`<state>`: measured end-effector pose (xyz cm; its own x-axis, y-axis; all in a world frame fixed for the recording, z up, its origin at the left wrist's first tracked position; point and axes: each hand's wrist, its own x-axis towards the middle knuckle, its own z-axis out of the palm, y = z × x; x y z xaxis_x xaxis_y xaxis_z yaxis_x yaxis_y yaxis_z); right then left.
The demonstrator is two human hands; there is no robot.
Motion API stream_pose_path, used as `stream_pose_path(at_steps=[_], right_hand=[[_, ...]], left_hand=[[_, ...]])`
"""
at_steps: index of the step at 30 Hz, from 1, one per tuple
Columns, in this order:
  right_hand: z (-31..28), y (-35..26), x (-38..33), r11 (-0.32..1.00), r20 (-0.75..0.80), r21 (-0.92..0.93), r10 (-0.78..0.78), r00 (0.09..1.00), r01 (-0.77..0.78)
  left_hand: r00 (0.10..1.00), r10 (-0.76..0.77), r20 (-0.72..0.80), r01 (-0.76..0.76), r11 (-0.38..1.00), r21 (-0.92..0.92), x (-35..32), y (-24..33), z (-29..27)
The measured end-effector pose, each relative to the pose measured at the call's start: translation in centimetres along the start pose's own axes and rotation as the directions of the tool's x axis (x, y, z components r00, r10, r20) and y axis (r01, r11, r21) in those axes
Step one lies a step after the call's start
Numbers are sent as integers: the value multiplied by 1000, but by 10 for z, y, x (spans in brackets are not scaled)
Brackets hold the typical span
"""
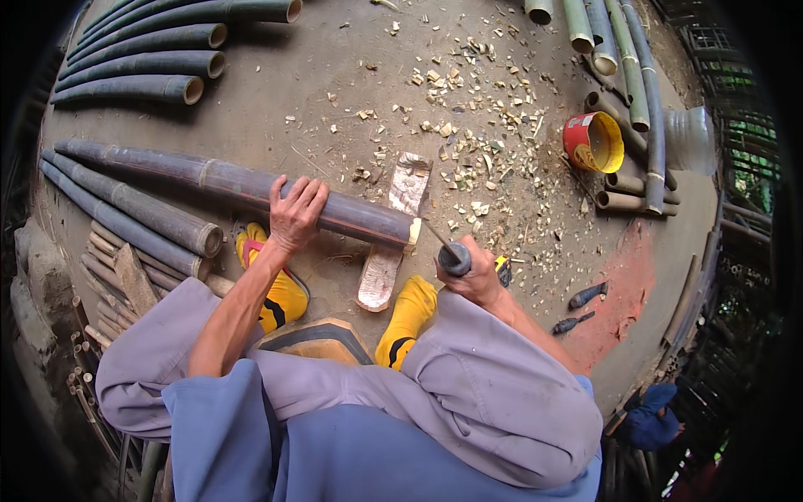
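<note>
We've a brown dirt floor (pixel 276 109) underfoot, strewn w/ pale wood chips (pixel 447 131) thru the upper centre. Bamboo lengths (pixel 146 64) fan out upper L of frame; more poles (pixel 633 71) run down upper R, w/ a red-&-yellow tin (pixel 595 140) and a clear plastic jug (pixel 691 140) nearby. A reddish patch (pixel 621 289) stains the ground at R.

Our bamboo pole (pixel 238 181) slants from mid L to centre of frame, its near-centre end on a wooden block (pixel 381 274). Our L hand (pixel 294 219) grips it from above, fingers curled over & slightly apart, a bit short of that end. Our R hand (pixel 475 272) is closed tight round the dark handle of a tool (pixel 455 258); its thin metal shaft points at the pole end, but can't tell if they touch.

Pole's dark, purplish-brown, w/ a pale ring partway along; the cut end shows cream. Block's pinkish, surface rough toward the top.
</note>
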<state>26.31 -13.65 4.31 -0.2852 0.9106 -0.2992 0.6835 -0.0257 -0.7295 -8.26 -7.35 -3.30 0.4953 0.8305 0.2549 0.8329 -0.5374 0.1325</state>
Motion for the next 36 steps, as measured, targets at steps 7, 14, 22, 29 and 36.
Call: stream_pose_path(at_steps=[7, 14, 22, 29, 36], right_hand=[[-15, -3, 15, 978, 139, -21, 206, 968, -205], [12, 50, 3, 973, 155, -209, 130, 979, -96], [-1, -2, -6, 975, -92, 103, -186, 978, 196], [-8, -6, 1, 992, 50, 90, 89, 995, -93], [0, 31, 0, 967, 175, -165, 224, 959, -196]], left_hand=[[708, -12, 706, 97, 992, -80, 48, -11, -21], [904, 17, 427, 16, 997, -72, 29, -3, -18], [966, 15, 259, -2, 999, -52, 16, -1, -17], [985, 8, 171, -5, 1000, -19, 8, 2, -11], [998, 12, 55, -12, 1000, -4, 11, 3, -5]])
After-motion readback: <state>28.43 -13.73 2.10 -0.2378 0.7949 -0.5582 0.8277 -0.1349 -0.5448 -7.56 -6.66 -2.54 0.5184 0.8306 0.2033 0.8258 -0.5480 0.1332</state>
